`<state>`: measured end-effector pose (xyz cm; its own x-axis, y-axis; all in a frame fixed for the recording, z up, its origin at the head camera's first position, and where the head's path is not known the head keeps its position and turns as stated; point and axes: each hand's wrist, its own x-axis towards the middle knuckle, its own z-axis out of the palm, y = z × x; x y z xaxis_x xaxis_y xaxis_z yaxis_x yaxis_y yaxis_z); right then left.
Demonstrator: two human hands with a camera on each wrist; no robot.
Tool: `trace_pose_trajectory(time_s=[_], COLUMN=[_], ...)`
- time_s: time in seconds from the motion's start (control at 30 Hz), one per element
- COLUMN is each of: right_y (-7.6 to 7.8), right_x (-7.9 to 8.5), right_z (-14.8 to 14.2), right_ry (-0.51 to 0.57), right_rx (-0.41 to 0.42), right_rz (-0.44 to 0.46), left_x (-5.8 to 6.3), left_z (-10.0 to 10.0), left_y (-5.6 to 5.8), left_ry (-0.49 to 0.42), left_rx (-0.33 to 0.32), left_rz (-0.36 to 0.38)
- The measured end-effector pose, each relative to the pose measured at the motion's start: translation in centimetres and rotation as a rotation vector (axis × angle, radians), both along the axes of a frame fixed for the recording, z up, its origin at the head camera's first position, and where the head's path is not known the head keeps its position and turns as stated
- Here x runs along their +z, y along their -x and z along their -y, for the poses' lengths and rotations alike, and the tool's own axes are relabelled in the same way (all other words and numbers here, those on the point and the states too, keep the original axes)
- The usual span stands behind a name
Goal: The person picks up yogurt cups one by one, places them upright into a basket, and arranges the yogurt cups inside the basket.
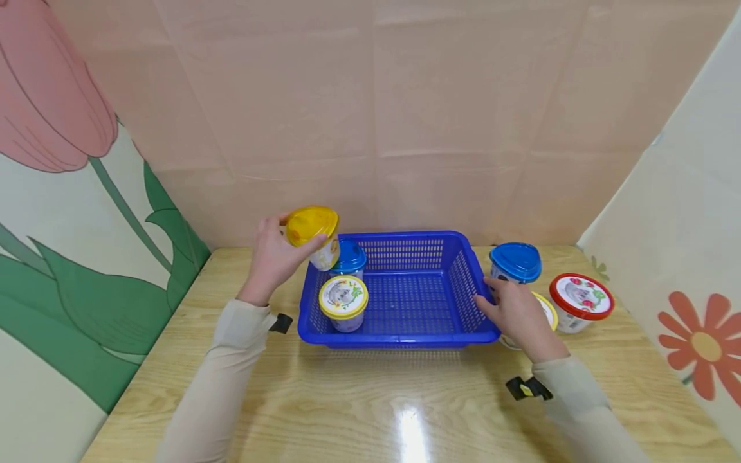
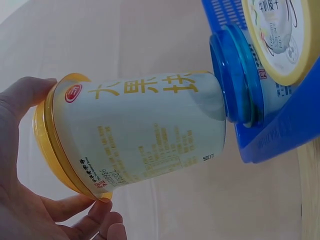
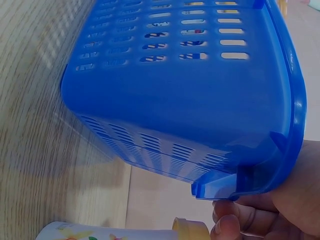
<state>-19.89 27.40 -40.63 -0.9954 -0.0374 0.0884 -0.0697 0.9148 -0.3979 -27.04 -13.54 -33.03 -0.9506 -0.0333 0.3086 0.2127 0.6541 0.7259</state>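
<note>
My left hand (image 1: 273, 258) grips a yogurt cup (image 2: 150, 130) by its translucent yellow lid (image 1: 312, 225), thumb on one side and fingers on the other. The cup hangs tilted over the back left corner of a blue plastic basket (image 1: 399, 339). Just beside it in the basket stands a blue-lidded cup (image 1: 350, 257), and in front of that a yellow-rimmed tub (image 1: 344, 297) with a printed white lid. At the basket's right side, my right hand (image 1: 521, 316) holds the rim, its fingers curled under the edge in the right wrist view.
Outside the basket to the right stand another blue-lidded cup (image 1: 516, 262) and a red-rimmed tub (image 1: 581, 297). A yellow-rimmed tub (image 1: 547, 310) is partly hidden behind my right hand. The wooden table (image 1: 347, 411) meets a pinkish wall covering (image 1: 440, 128) behind the basket.
</note>
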Motion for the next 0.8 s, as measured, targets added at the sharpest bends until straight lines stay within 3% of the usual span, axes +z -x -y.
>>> trace_pose_trajectory(time_s=[0.8], right_y=[0.1], right_x=[-0.2], right_z=[0.1], right_ry=[-0.012], right_rx=[-0.012], right_rz=[-0.01], left_x=[0.5], left_z=[-1.7], left_y=[0.2], left_ry=[-0.018], left_rx=[-0.051], left_rz=[-0.022])
